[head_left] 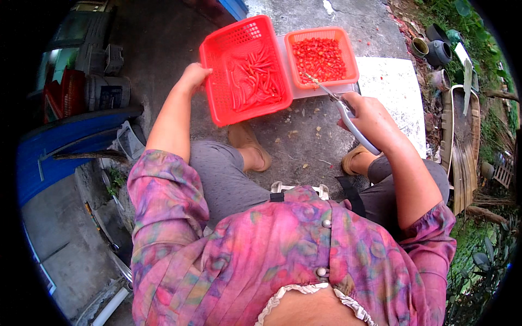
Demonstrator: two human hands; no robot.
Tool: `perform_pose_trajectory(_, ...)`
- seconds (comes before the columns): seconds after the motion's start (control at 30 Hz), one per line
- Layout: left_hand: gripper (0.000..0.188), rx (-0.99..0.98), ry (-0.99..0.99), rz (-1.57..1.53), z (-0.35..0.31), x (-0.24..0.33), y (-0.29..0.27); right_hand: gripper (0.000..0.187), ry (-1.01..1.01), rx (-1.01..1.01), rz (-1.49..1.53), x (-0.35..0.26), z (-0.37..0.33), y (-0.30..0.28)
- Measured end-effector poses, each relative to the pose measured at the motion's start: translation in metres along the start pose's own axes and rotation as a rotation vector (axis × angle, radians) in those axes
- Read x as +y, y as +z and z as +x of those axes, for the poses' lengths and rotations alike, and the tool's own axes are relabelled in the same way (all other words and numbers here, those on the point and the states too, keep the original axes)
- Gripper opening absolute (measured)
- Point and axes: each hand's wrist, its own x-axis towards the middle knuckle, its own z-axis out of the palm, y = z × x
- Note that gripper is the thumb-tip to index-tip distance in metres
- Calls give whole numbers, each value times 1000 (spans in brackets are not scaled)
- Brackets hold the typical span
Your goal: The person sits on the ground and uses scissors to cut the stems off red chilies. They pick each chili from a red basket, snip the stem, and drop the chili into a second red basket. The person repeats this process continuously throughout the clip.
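My left hand grips the left rim of a large red plastic basket, its fingers closed over the edge. Whole red chili peppers lie spread in that basket, which looks tilted. To its right stands a smaller orange-red basket full of chopped red chili. In my right hand is a pair of scissors with grey handles. The blades point up and left over the near edge of the smaller basket, and bits of chili cling near their tips.
Under the smaller basket is a pale tray or board, beside a white panel. Pots and plants line the right side. Buckets and a blue edge are at left. Scraps dot the concrete between my feet.
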Motion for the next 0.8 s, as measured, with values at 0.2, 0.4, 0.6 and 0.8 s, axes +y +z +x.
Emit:
perform_pose_trajectory(0.2,31,380,342,279,5,18,25,34,14,1,1,0,3,3)
perform_pose_trajectory(0.4,29,312,464,984,-47,61,51,33,2,12,-34,1,3,2)
perform_pose_trajectory(0.6,39,-64,26,807,-27,44,119,33,5,12,-30,2,3,3)
perform_pose_trajectory(0.8,47,31,-20,363,-15,32,134,33,17,1,-41,3,2,1)
